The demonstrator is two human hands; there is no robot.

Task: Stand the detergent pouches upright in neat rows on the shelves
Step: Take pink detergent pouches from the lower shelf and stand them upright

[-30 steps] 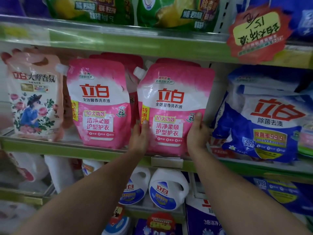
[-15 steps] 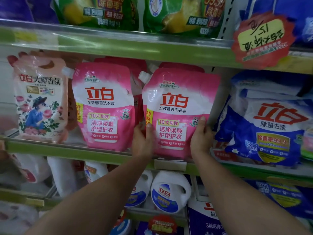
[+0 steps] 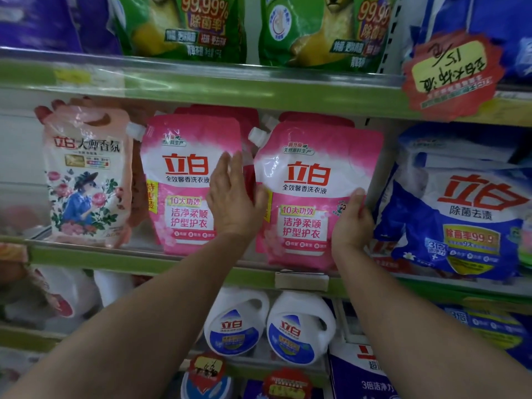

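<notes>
Two pink detergent pouches stand upright side by side on the middle green shelf (image 3: 144, 262). My right hand (image 3: 352, 223) grips the right edge of the right pink pouch (image 3: 308, 185), thumb on its front. My left hand (image 3: 233, 197) is flat and open with its fingers spread, in the gap between the two, resting against the left pink pouch (image 3: 184, 180) and touching the right one's left edge. More pink pouches stand behind both. A peach floral pouch (image 3: 86, 174) stands at the left end of the row.
Blue detergent bags (image 3: 466, 214) fill the shelf to the right. Green pouches (image 3: 184, 27) stand on the shelf above, by a red price tag (image 3: 452, 73). White jugs (image 3: 299, 326) sit on the shelf below.
My left hand has let go of the right pouch's lower left edge, risen and opened flat between the two pouches. My right hand has slid a little higher on the right edge.
</notes>
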